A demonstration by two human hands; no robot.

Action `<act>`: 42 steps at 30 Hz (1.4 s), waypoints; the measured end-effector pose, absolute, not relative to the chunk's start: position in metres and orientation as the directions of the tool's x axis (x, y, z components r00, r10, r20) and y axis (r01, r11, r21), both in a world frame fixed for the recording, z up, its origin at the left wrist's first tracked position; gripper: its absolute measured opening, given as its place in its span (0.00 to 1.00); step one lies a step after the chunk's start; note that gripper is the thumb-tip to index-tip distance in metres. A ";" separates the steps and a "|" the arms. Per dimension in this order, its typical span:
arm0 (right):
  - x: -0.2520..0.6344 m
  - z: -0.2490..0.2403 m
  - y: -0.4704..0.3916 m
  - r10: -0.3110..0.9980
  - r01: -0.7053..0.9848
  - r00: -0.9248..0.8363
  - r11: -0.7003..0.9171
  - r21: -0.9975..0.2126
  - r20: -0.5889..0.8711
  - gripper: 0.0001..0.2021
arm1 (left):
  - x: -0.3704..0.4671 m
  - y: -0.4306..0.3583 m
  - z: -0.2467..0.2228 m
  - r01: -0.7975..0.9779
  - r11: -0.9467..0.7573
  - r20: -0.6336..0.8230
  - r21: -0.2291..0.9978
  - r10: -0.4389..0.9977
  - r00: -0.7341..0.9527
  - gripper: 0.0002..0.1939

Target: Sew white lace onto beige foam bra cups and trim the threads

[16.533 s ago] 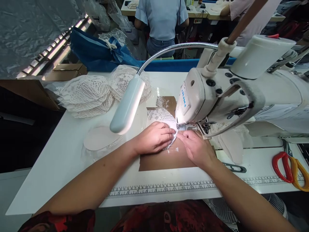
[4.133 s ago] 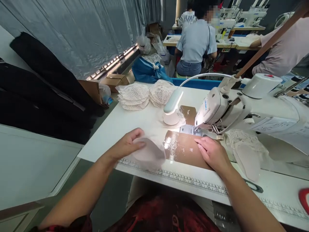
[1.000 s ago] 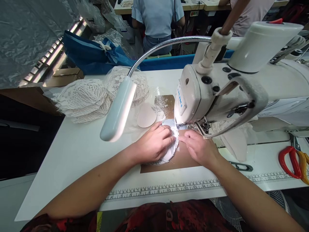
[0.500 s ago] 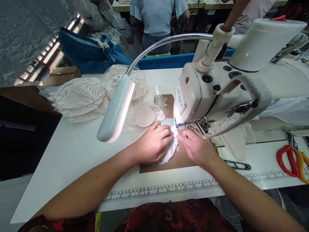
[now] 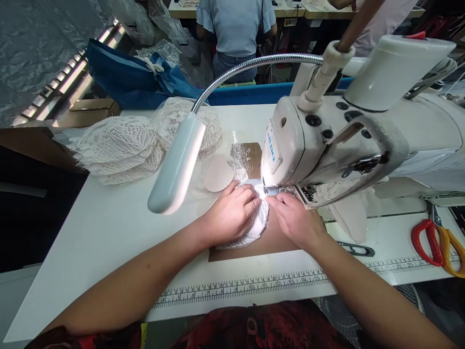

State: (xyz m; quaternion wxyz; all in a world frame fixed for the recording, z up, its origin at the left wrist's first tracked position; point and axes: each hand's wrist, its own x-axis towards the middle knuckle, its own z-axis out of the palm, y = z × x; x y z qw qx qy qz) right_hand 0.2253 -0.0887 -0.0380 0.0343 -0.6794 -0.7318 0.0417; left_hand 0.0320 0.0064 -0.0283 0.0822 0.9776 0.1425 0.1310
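A round white lace piece (image 5: 258, 224) lies on the brown plate (image 5: 279, 242) under the head of a white sewing machine (image 5: 286, 140). My left hand (image 5: 232, 213) presses on its left part with bent fingers, close together. My right hand (image 5: 296, 218) pinches the right edge of the piece, index finger and thumb just below the needle area. The needle itself is too small to make out. A pale smooth cup (image 5: 218, 173) with lace rests behind my left hand.
Lace pieces (image 5: 116, 148) are stacked at the back left. A grey-green lamp (image 5: 177, 162) hangs above my left hand. Red and yellow scissors (image 5: 432, 242) and a thread snipper (image 5: 356, 249) lie right. A person in light blue (image 5: 238, 29) sits beyond.
The lace piece has turned and shifted slightly under the machine head. Both hands keep nearly the same places on it. The whole view has shifted a little.
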 end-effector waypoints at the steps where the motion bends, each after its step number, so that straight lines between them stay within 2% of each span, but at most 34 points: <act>1: 0.225 -0.038 -0.088 0.997 0.991 -0.074 0.072 -0.109 -0.010 0.23 | 0.032 0.007 -0.029 0.262 -0.947 0.236 0.187 0.303 0.923 0.15; 7: 0.224 -0.041 -0.091 1.000 0.994 -0.009 0.010 -0.105 0.011 0.23 | 0.034 0.008 -0.032 0.259 -0.961 0.248 0.102 0.277 0.928 0.16; 15: 0.224 -0.035 -0.092 0.997 0.991 -0.005 0.015 -0.133 0.081 0.19 | 0.037 0.007 -0.032 0.130 -0.968 0.257 0.214 0.184 0.949 0.17; 23: 0.222 -0.031 -0.092 0.991 0.980 -0.131 0.131 -0.153 0.008 0.22 | 0.033 0.008 -0.038 0.143 -0.956 0.218 0.257 0.201 0.955 0.19; 29: 0.220 -0.034 -0.089 0.996 0.989 -0.092 0.094 -0.117 0.023 0.23 | 0.035 0.010 -0.037 0.187 -0.960 0.231 0.209 0.234 0.944 0.18; 35: 0.222 -0.040 -0.090 0.993 0.982 -0.100 0.107 -0.155 0.056 0.23 | 0.035 0.013 -0.038 0.179 -0.973 0.265 0.147 0.213 0.940 0.17; 42: 0.224 -0.041 -0.092 0.987 0.975 -0.114 0.132 -0.181 0.110 0.21 | 0.034 0.017 -0.041 0.177 -0.974 0.251 0.144 0.209 0.945 0.17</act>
